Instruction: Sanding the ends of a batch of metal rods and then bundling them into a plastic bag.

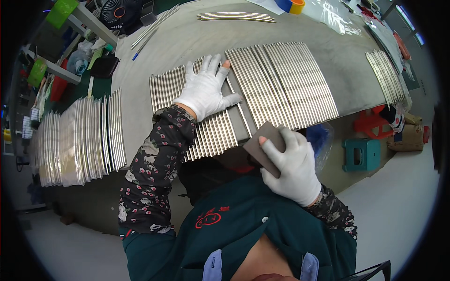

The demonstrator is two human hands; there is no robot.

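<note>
Head view, left hand point(204, 89): white-gloved, palm down, fingers spread over the left row of metal rods point(213, 136), one fingertip bare; the thumb points right, over a lone rod point(244, 121).
Right hand point(297, 168): also gloved, pinching a flat grey-brown block point(266, 147) at the table's near edge, beside the rods' near ends.
Right row of rods point(304, 79): side by side on the table point(187, 40), a gap from the left row, the lone rod lying between.
Table edges: a thick rod stack point(75, 140) far left, partly under clear wrap; a smaller bundle point(386, 77) far right; a few rods point(236, 18) at the back.
Nearby: blue pen point(143, 45), black fan point(121, 13); turquoise stool point(361, 154) and carton point(408, 138) on the floor.
Hidden: rod middles beneath the left hand; the block's underside. Whether the block touches any rod, I cannot tell.
Cut off: the tape roll point(295, 6) at the top; the shadow below the table is hard to read.
</note>
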